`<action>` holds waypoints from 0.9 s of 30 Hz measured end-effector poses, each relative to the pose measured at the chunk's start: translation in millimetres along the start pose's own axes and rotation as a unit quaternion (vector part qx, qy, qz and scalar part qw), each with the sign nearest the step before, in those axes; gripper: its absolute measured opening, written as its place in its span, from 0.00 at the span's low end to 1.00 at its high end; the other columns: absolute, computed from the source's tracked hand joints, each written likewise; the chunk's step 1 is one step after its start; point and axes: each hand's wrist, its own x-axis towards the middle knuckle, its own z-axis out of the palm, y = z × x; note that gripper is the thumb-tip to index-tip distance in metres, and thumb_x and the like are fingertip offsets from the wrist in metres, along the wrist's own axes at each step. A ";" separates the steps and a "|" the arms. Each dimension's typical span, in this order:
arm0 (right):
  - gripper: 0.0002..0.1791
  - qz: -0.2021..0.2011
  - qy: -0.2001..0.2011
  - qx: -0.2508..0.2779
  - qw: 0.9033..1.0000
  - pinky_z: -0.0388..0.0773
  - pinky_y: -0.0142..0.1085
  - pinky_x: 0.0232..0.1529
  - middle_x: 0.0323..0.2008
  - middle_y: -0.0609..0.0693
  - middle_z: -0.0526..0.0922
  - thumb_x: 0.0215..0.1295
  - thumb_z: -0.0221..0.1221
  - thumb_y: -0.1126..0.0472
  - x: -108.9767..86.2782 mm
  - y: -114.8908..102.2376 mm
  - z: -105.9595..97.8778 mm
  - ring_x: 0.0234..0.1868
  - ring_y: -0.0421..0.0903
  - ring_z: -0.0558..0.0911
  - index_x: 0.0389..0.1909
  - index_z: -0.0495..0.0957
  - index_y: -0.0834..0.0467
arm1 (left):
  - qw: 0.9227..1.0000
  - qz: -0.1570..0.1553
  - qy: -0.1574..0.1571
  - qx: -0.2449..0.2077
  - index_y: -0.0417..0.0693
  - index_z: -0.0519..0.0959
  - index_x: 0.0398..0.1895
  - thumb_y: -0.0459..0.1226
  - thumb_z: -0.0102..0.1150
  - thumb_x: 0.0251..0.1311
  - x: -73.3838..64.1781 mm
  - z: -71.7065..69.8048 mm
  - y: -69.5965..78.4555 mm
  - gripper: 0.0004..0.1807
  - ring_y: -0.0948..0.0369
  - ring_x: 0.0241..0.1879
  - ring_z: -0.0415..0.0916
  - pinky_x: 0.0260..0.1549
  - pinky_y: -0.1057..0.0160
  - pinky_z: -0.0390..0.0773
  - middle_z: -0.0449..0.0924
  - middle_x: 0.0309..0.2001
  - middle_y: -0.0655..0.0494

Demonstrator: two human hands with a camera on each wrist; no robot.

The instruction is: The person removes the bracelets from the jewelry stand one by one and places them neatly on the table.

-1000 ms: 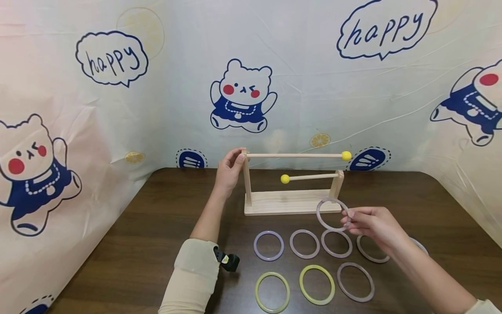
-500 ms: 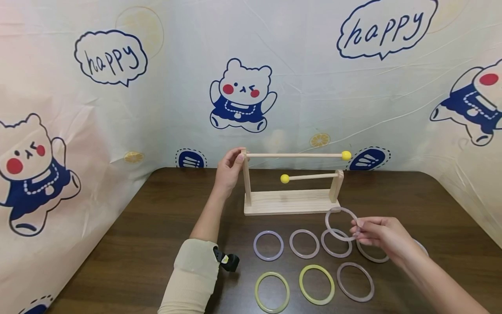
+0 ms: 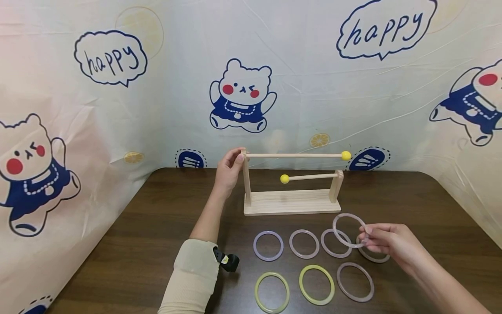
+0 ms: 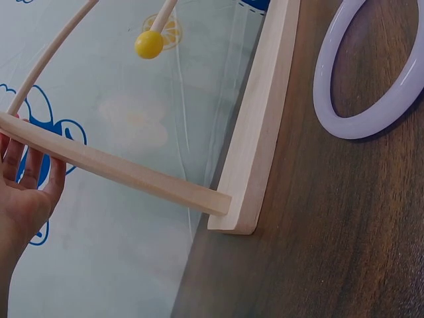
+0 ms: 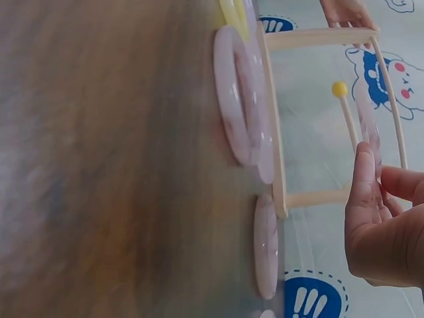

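Observation:
My left hand (image 3: 228,172) holds the top of the tall left post of a wooden stand (image 3: 292,203). In the left wrist view its fingers lie along that post (image 4: 119,167). The stand carries two horizontal rods, each tipped with a yellow ball (image 3: 346,155); the long upper one points right, the short lower one left. My right hand (image 3: 392,242) pinches a pale lilac ring (image 3: 334,227) between thumb and fingers at its right edge. It is raised in front of the stand's right end, overlapping a lilac ring (image 3: 338,256) on the table in the head view.
Several rings lie on the dark wooden table (image 3: 157,244) in two rows: a blue-violet ring (image 3: 255,246) and a pinkish ring (image 3: 291,243) among the farther ones, yellow-green rings (image 3: 256,292) nearer. A printed curtain (image 3: 298,87) hangs behind. A black strap (image 3: 231,262) sits on the left sleeve.
My right hand has moved right and toward me with the lilac ring, away from the stand's right end. The left hand and the stand have stayed in place.

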 end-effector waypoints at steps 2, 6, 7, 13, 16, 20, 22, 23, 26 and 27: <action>0.12 0.001 -0.009 0.005 1.000 0.79 0.31 0.34 0.32 0.52 0.84 0.66 0.51 0.70 -1.8 2.0 -2.8 0.32 0.40 0.83 0.34 0.83 0.56 | 1.000 -0.004 -0.001 0.001 0.33 0.71 0.53 0.34 0.48 0.67 0.4 -0.3 -0.7 0.16 0.65 0.39 0.74 0.39 0.68 0.72 0.72 0.47 0.31; 0.12 0.005 -0.015 0.010 1.000 0.78 0.31 0.34 0.33 0.53 0.84 0.66 0.51 0.70 -3.8 4.6 -6.4 0.32 0.40 0.83 0.36 0.83 0.59 | 1.000 -0.012 0.001 0.001 0.33 0.71 0.54 0.35 0.48 0.67 0.9 -0.8 -1.1 0.17 0.64 0.40 0.74 0.40 0.67 0.72 0.73 0.46 0.36; 0.11 0.006 -0.015 0.011 1.000 0.78 0.31 0.34 0.33 0.53 0.84 0.66 0.51 0.70 -4.0 5.1 -6.9 0.32 0.40 0.83 0.36 0.83 0.59 | 1.000 -0.012 0.002 0.000 0.33 0.71 0.54 0.35 0.48 0.67 1.0 -0.9 -1.2 0.17 0.64 0.40 0.74 0.41 0.67 0.72 0.74 0.46 0.37; 0.12 0.004 -0.013 0.005 1.000 0.79 0.31 0.34 0.32 0.52 0.84 0.66 0.50 0.70 -6.4 7.1 -9.0 0.32 0.40 0.83 0.36 0.83 0.58 | 1.000 -0.007 -0.001 -0.003 0.33 0.71 0.54 0.34 0.49 0.66 0.6 -0.2 -1.2 0.16 0.64 0.40 0.74 0.41 0.67 0.72 0.73 0.47 0.36; 0.13 0.004 -0.012 -0.003 1.000 0.79 0.31 0.34 0.32 0.50 0.84 0.66 0.50 0.70 -8.1 7.7 -10.2 0.31 0.40 0.83 0.35 0.83 0.57 | 1.000 -0.007 -0.001 -0.001 0.34 0.71 0.54 0.34 0.49 0.66 0.7 -0.5 -1.4 0.16 0.64 0.40 0.73 0.40 0.67 0.72 0.73 0.47 0.36; 0.13 0.002 -0.013 -0.002 1.000 0.79 0.31 0.34 0.32 0.50 0.84 0.66 0.50 0.71 -9.8 8.2 -12.3 0.32 0.40 0.83 0.35 0.83 0.57 | 1.000 -0.008 -0.003 -0.001 0.34 0.72 0.54 0.35 0.48 0.67 1.1 -1.2 -2.0 0.16 0.64 0.40 0.74 0.40 0.67 0.72 0.72 0.47 0.35; 0.13 0.002 -0.013 -0.001 1.000 0.79 0.31 0.34 0.32 0.51 0.84 0.66 0.50 0.71 -10.4 8.4 -13.2 0.32 0.41 0.83 0.36 0.83 0.57 | 1.000 -0.008 -0.003 -0.002 0.34 0.72 0.54 0.35 0.48 0.67 1.1 -1.3 -2.0 0.16 0.63 0.40 0.74 0.40 0.67 0.72 0.71 0.48 0.32; 0.13 0.003 -0.013 -0.001 1.000 0.79 0.31 0.34 0.32 0.51 0.84 0.66 0.50 0.71 -10.6 8.4 -13.6 0.32 0.41 0.83 0.35 0.83 0.57 | 1.000 -0.008 -0.003 -0.004 0.34 0.72 0.54 0.35 0.48 0.67 1.1 -1.1 -1.9 0.16 0.63 0.40 0.74 0.40 0.67 0.72 0.71 0.48 0.32; 0.14 0.009 -0.010 -0.006 1.000 0.79 0.32 0.34 0.32 0.51 0.84 0.66 0.50 0.71 -11.3 8.1 -14.8 0.31 0.41 0.83 0.35 0.83 0.55 | 1.000 -0.009 -0.002 -0.005 0.34 0.72 0.53 0.35 0.49 0.67 0.9 -0.6 -1.2 0.16 0.63 0.40 0.74 0.39 0.67 0.72 0.72 0.47 0.34; 0.14 0.013 -0.009 -0.008 1.000 0.79 0.32 0.34 0.31 0.51 0.84 0.66 0.50 0.70 -11.6 7.9 -15.2 0.31 0.41 0.83 0.35 0.83 0.55 | 1.000 -0.009 -0.001 -0.006 0.34 0.72 0.53 0.35 0.49 0.66 0.8 -0.4 -0.9 0.16 0.63 0.40 0.74 0.39 0.66 0.72 0.73 0.46 0.36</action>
